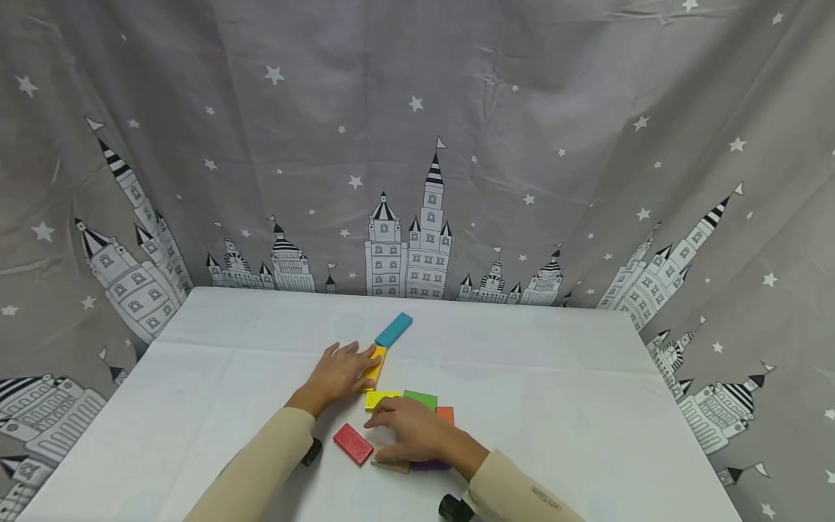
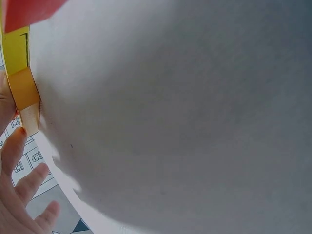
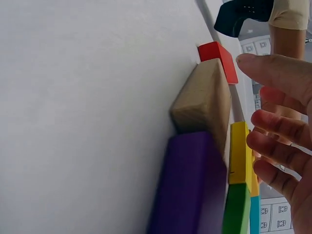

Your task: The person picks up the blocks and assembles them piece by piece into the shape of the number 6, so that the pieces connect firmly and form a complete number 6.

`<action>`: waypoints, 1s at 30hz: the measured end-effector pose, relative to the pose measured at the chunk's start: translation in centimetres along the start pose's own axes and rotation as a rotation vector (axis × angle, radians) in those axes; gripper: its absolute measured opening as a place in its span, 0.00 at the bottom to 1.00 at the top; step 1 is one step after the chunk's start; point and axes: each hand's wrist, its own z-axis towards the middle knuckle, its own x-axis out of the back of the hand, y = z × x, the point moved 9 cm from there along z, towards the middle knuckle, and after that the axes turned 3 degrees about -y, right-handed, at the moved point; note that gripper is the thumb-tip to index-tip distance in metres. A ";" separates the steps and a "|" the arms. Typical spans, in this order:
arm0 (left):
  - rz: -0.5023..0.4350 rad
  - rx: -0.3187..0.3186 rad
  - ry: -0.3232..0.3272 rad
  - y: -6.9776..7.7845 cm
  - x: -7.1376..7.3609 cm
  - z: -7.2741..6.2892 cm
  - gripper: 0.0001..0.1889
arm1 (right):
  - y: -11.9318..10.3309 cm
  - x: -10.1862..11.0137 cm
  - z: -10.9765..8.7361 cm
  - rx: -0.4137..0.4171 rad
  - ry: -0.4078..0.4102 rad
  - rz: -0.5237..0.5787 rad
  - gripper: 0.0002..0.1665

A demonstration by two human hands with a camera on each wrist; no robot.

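Observation:
My left hand (image 1: 341, 373) reaches over an amber block (image 1: 375, 368), its thumb and index finger touching the block and the other fingers spread. At the amber block's far end lies a blue block (image 1: 394, 330), and at its near end a yellow block (image 1: 378, 400). Fingers loosely bent and apart, my right hand (image 1: 417, 431) hovers above the nearer blocks with nothing between thumb and fingers in the right wrist view. Below it are a plain wooden block (image 3: 204, 95) and a purple block (image 3: 185, 180). A red block (image 1: 354, 444) lies left of the wooden one.
A green block (image 1: 420, 399) and an orange block (image 1: 445, 415) continue the curving row on the right. White cloth covers the table (image 1: 554, 391). Behind it hangs a grey curtain (image 1: 496, 181) printed with castles and stars.

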 end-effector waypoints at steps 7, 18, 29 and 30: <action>0.000 -0.001 -0.005 -0.2 -0.2 0.2 0.30 | 0.0 -0.1 -1.4 -0.001 0.057 0.050 0.21; -0.016 0.002 -0.007 -0.2 -0.4 0.0 0.30 | -0.6 -0.7 -2.8 0.036 0.130 0.028 0.18; -0.016 0.014 -0.015 -0.2 -0.4 0.1 0.30 | -0.5 -1.1 -3.2 0.044 0.138 0.088 0.16; -0.018 0.015 -0.017 -0.2 -0.4 0.1 0.30 | -0.5 -1.2 -3.1 0.043 0.137 0.087 0.16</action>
